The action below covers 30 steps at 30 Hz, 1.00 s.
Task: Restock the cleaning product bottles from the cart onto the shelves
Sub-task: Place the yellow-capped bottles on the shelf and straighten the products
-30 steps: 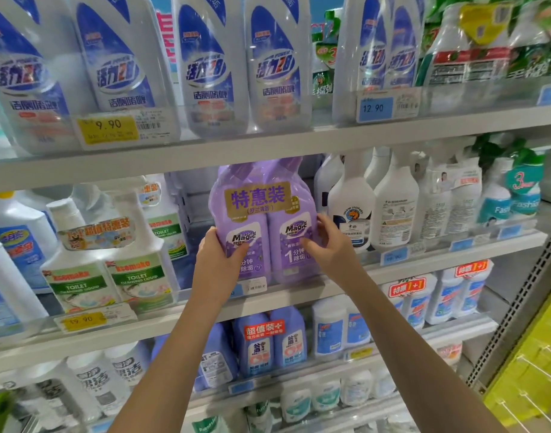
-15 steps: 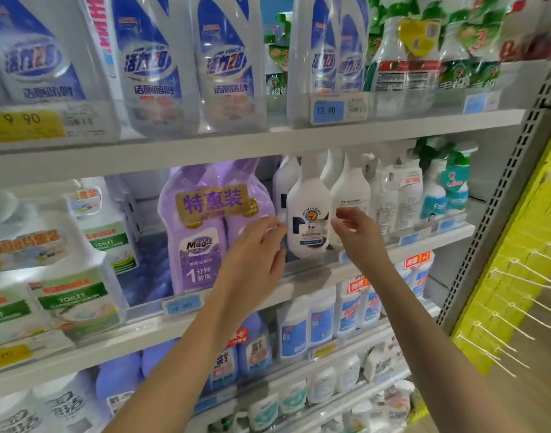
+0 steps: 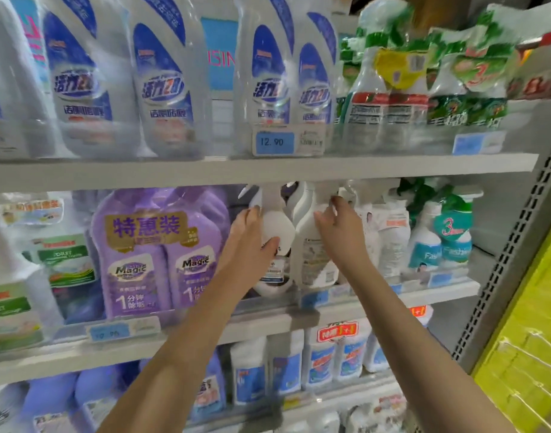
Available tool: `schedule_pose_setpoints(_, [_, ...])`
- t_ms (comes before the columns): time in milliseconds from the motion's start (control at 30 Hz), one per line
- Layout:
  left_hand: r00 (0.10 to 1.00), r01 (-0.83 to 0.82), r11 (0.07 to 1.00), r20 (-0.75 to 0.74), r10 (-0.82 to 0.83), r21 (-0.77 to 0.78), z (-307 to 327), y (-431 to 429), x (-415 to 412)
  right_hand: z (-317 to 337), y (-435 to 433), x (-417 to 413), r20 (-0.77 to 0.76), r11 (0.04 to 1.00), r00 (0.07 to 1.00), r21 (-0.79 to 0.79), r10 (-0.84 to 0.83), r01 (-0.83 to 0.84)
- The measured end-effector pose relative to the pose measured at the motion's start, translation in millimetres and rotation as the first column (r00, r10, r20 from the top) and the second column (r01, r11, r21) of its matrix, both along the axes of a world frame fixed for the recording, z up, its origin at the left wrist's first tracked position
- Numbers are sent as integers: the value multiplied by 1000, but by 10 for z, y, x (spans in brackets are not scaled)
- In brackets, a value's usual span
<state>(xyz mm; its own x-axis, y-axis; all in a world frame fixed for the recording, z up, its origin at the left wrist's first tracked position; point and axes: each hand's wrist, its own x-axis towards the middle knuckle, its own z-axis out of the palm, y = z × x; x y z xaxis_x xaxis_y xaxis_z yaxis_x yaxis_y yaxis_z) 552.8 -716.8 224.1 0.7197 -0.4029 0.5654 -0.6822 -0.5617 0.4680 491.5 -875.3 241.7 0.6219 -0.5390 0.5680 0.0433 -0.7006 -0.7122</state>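
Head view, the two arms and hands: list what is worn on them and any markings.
The left forearm and right forearm are bare down to the picture's lower edge; no sleeve shows. The left hand and right hand wear no gloves, and no watch, bracelet or ring is visible. No tattoos or other markings show.

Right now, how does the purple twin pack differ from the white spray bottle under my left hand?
The purple twin pack is two bottles bundled under a gold banner; the white spray bottle is single, trigger-topped. The left hand grips the white spray bottle; nothing touches the purple twin pack. Both sit on the middle shelf.
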Motion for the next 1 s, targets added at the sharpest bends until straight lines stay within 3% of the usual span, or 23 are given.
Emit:
schedule_pose_setpoints(167, [997,-76,997,-14,76,7,-29,-99,-16,91,-153,149,-127,996,989,41,78,-73])
schedule_pose_setpoints(400, [996,-86,996,-31,87,4,16,-131,57,87,-230,151,-60,999,998,41,17,-14])
schedule_pose_setpoints(533, [996,-58,998,-64,57,-20,34,-165,145,60,-140,204,-54,999,998,-46,-32,30])
schedule_pose_setpoints(700, [997,-45,999,-68,44,-16,20,-193,187,30,-245,111,-95,926,945,253,313,-281])
schedule_pose_setpoints(767, [997,-43,999,-62,42,-23,8,-192,196,21,-362,94,-105,900,918,267,382,-344])
schedule_pose_setpoints(1000, [998,-44,997,-46,42,-59,-30,-207,169,-134,-271,197,30,931,972,284,232,-231])
